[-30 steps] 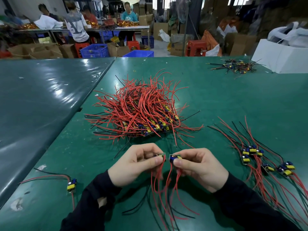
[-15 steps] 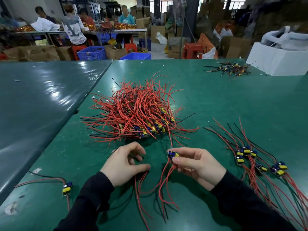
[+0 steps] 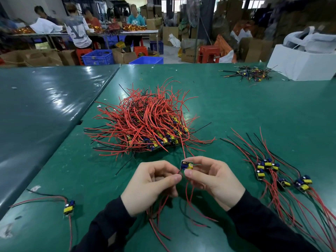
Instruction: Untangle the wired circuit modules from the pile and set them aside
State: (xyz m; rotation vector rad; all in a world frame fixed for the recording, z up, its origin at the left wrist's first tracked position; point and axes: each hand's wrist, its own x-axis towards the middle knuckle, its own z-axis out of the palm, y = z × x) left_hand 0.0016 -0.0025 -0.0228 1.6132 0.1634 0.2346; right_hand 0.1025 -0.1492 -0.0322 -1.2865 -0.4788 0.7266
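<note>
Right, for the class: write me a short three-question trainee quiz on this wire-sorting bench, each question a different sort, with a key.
1. True or false: the right hand holds a small circuit module with a yellow part.
2. Multiple choice: on which side of the hands do the sorted modules lie in a row? A) the person's left B) the person's right C) behind the white box
3. Fill in: the left hand pinches a ____ just below the held module.

Key
1. True
2. B
3. Wire: the thumb and forefinger close on a red wire. The big tangled pile lies beyond both hands, and a lone module lies on the green table at the left.
</note>
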